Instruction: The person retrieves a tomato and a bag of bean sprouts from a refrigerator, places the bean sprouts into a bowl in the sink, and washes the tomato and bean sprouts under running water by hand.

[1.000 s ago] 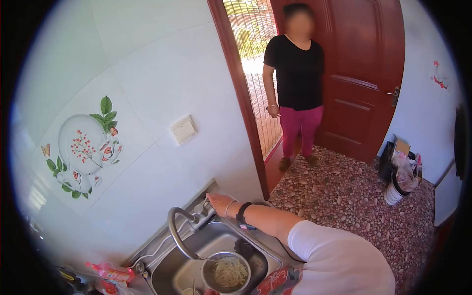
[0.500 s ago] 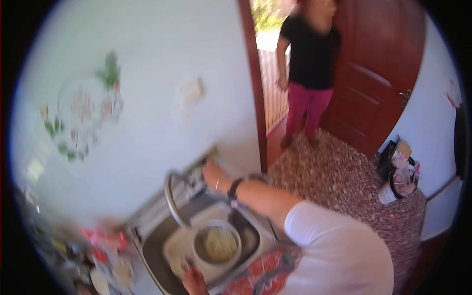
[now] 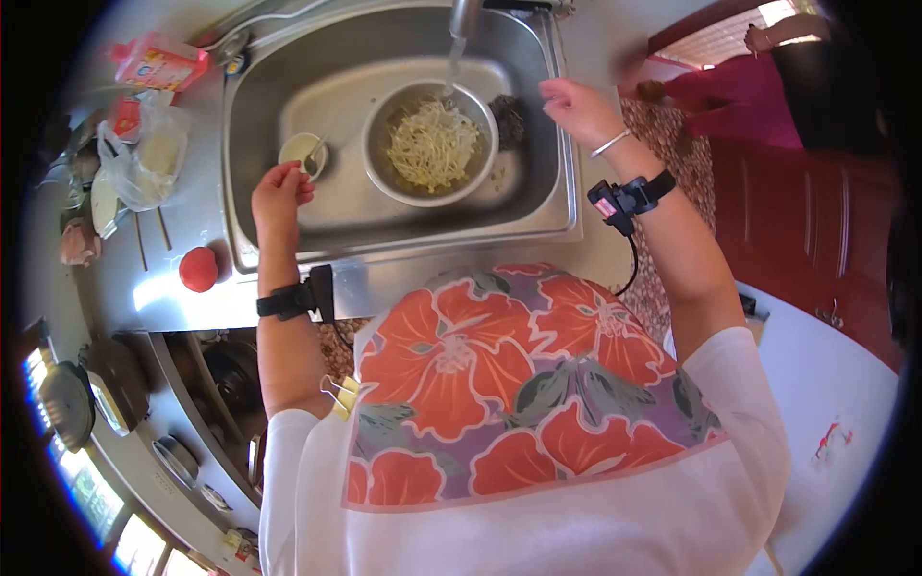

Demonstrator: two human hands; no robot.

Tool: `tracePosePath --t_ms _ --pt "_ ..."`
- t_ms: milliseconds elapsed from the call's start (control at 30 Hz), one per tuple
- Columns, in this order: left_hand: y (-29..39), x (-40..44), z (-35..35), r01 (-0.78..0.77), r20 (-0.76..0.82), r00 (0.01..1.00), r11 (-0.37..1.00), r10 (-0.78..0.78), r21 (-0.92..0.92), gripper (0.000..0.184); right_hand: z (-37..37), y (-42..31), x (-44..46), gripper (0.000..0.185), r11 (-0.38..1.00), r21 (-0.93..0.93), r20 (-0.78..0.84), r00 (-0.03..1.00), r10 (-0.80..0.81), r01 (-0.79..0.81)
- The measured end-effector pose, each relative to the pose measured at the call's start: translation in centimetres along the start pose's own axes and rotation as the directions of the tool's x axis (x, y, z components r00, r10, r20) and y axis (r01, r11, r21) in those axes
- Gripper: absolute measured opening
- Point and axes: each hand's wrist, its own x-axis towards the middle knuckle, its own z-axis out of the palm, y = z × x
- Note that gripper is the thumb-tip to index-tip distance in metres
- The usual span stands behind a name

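A metal bowl (image 3: 373, 165) of bean sprouts (image 3: 432, 142) in water sits in the steel sink (image 3: 403, 228). Water runs into it from the faucet (image 3: 465, 17). My left hand (image 3: 279, 197) is over the sink's left side, its fingers closed in a pinch at the end of a small spoon (image 3: 312, 157). The spoon is over a small pale cup (image 3: 291, 146) in the sink. My right hand (image 3: 582, 111), fingers loosely apart and holding nothing, hovers by the sink's right rim. A dark clump (image 3: 507, 121) lies right of the bowl.
Left of the sink on the counter are a tomato (image 3: 199, 269), a plastic bag (image 3: 152, 158), a pink package (image 3: 161, 63) and chopsticks (image 3: 165, 230). Shelves with pans (image 3: 230, 372) are below left. Another person (image 3: 826, 91) stands by the red door (image 3: 783, 226) at right.
My view has swung down from the wall and doorway to the sink. My right hand has come away from the faucet handle, and water now flows into the bowl.
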Motion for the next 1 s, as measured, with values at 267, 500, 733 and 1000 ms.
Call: tracePosePath --t_ms 267,500,733,1000 --pt "-1.2 4.5 2.2 -0.03 0.354 0.875 0.692 -0.331 0.721 0.022 6.8 -1.4 1.1 0.024 0.937 -0.343 0.524 0.841 0.136 0.062" --pt "-3.6 6.5 11.8 -0.572 0.643 0.765 0.42 -0.038 0.705 0.024 10.6 -3.0 0.2 0.025 0.944 -0.304 0.61 0.788 0.089 0.129" --pt "-9.1 10.9 18.1 -0.279 0.461 0.838 0.498 -0.292 0.821 0.064 12.9 -3.1 -0.2 0.024 0.972 -0.222 0.607 0.792 0.071 0.082" --pt "-10.9 6.3 20.0 -0.629 0.666 0.716 0.22 -0.209 0.745 0.052 12.2 -2.7 -1.2 0.021 0.982 -0.176 0.582 0.812 0.051 0.064"
